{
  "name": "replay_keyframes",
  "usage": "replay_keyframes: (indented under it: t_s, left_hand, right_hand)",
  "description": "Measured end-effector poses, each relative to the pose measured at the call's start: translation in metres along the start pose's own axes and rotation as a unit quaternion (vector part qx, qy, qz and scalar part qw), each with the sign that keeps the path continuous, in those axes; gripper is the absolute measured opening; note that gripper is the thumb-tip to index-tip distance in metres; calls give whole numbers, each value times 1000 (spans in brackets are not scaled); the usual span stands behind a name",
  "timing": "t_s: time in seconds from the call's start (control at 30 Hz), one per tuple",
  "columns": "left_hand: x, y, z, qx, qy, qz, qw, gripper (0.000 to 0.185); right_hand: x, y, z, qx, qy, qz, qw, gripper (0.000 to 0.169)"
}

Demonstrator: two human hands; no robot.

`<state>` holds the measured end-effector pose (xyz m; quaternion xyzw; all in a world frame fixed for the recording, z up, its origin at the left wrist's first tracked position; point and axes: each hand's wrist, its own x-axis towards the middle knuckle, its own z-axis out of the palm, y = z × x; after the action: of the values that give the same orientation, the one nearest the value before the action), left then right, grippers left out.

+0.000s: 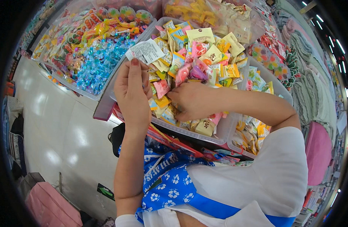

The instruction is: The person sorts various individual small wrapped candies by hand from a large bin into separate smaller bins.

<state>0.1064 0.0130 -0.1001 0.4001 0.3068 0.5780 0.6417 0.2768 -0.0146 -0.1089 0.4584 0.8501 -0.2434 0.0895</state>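
My left hand (134, 85) pinches the lower edge of a small white packet or slip (145, 52) with printed writing, between thumb and fingers, over the left rim of a clear plastic bin (174, 124). That bin is heaped with individually wrapped candies in yellow, pink, cream and blue. My right hand (195, 99) reaches in from the right, with its fingertips down among the wrappers at the bin's near side. Whether it grips a candy is hidden. Just beyond it lie a pink-wrapped candy (183, 74) and a purple-wrapped candy (197, 73).
To the left, another bin holds blue-wrapped candies (99, 63) and yellow-wrapped ones. More candy packets (250, 136) fill a bin at the right. Folded grey-green textiles (313, 85) are stacked beyond. A red rim (174, 143) with yellow cord runs below the middle bin, close to my apron.
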Motion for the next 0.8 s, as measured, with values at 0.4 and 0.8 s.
replay_keyframes:
  t_s: [0.4, 0.8]
  left_hand:
    - [0, -1, 0, 17, 45, -18, 999, 26]
    - [1, -6, -1, 3, 15, -26, 1000, 21]
  right_hand:
    - [33, -8, -12, 70, -156, 77, 982, 88]
    - [34, 12, 2, 309, -198, 42, 929, 75]
